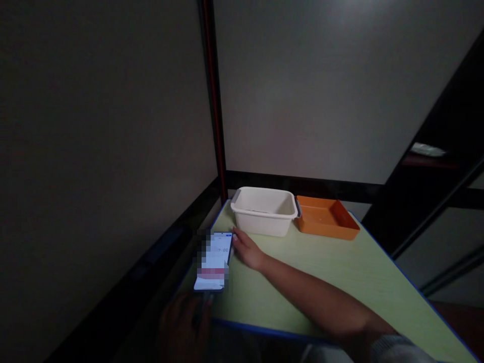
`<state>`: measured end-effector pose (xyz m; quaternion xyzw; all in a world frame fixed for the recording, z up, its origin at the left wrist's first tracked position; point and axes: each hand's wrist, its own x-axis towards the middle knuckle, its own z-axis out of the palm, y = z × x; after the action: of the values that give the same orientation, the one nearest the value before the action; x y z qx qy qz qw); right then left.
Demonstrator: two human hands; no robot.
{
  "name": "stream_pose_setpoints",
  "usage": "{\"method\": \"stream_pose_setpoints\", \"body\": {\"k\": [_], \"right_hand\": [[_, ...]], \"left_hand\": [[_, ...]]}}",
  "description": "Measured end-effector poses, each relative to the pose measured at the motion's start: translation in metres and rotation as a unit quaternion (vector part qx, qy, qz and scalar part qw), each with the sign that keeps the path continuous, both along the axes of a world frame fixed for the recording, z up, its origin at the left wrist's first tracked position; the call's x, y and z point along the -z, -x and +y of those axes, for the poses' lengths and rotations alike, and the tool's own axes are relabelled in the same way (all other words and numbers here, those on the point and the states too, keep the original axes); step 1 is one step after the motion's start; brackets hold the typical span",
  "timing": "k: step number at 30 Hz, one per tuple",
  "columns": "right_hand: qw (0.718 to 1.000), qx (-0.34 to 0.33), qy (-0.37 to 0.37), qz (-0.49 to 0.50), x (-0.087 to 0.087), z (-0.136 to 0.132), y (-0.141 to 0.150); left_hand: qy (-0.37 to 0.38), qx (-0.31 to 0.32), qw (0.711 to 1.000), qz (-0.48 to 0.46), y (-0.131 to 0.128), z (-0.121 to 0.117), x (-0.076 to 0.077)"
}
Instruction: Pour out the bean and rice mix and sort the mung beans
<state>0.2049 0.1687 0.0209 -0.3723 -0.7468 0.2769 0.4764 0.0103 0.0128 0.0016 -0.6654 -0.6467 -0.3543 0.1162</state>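
One lit phone across the left edge of the pale green table — right hand at its upper right side, partly curled, impossible to tell whether gripping; left hand in shadow just below its bottom end, too dark to tell how far open or whether holding anything. Farther back, side by side — white basin, orange tray, then grey wall.

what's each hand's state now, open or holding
Left hand: in shadow by the smartphone's lower end; grip can't be told.
Right hand: at the smartphone's right edge; grip can't be told.
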Motion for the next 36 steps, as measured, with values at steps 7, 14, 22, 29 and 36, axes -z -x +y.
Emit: {"method": "stream_pose_setpoints", "body": {"k": [7, 14, 22, 29, 36], "right_hand": [[0.951, 0.066, -0.212, -0.217, -0.078, -0.058, -0.069], [0.833, 0.316, -0.160, -0.424, -0.131, -0.044, -0.128], [0.809, 0.287, -0.054, -0.510, -0.120, -0.023, -0.136], [0.833, 0.255, -0.070, -0.486, -0.118, -0.024, -0.133], [0.847, 0.262, -0.180, -0.426, -0.117, -0.033, -0.134]], "left_hand": [[0.010, -0.025, 1.000, -0.008, -0.007, -0.002, -0.007], [0.017, -0.047, 0.999, -0.011, -0.006, -0.004, -0.012], [0.015, -0.049, 0.999, 0.001, -0.003, -0.004, -0.011], [-0.009, -0.036, 0.999, -0.001, 0.000, -0.002, -0.009], [-0.056, -0.035, 0.998, -0.009, -0.002, -0.003, -0.015]]}}
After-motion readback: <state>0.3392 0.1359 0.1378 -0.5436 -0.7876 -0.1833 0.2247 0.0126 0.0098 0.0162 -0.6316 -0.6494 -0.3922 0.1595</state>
